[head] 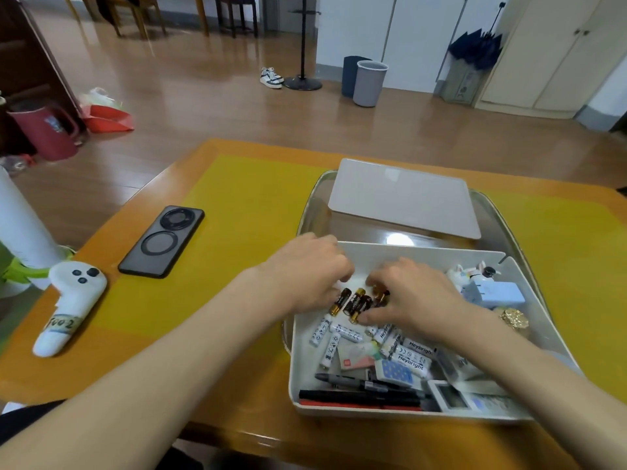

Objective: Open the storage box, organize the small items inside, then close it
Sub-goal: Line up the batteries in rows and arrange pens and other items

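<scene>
The white storage box stands open on a metal tray. Its flat lid lies behind it on the tray. Both my hands are inside the box at its far left corner. My left hand curls its fingers down over several black-and-gold batteries. My right hand pinches batteries from the right side of that group. White batteries, black pens, small cards, a light blue charger and a gold foil ball fill the rest.
A black phone lies face down on the yellow mat left of the tray. A white controller lies at the table's left edge beside a white cylinder. Bins and chairs stand on the floor beyond.
</scene>
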{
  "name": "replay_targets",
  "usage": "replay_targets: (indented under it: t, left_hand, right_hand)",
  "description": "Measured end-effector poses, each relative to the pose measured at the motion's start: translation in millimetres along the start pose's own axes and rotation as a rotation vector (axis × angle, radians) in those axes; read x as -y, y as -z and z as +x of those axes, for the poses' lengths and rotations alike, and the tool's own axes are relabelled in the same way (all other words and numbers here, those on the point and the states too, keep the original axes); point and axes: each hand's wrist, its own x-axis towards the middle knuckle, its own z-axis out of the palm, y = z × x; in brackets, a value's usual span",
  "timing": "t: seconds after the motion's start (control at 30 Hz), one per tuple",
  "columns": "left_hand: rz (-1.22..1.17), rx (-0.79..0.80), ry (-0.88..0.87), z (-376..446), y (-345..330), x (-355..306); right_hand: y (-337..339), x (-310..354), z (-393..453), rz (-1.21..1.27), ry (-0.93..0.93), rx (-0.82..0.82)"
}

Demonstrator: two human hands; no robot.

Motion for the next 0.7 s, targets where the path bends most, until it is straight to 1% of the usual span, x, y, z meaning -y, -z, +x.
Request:
replay_targets:
  t: [0.13,0.2,0.3,0.4,0.6,0.7]
  left_hand:
    - [-0.029,0.193,0.062,20,-18,-9]
    - [-0.054,0.237,0.068,25,-20,-11]
    - [-0.034,0.236,0.066,28,-21,-13]
    - [-0.018,0.233,0.096,27,-22,-15]
    - [-0.016,0.189,0.126,24,-24,-17]
    - [-0.041,0.178,0.105,24,-27,-14]
  right_hand:
    - [-11,2,-3,-0.026,-0.011,-0.016]
    - [-11,1,-2,-0.023,-0.023,-0.005]
    - [-9,2,0,0.028,-0.041,0.019]
    - [-9,2,5,0.081,-0.045,0.008]
    - [-8,-8,11,0.216,0.096,-0.003]
    - [-1,-21,8,0.190,0.078,-0.030]
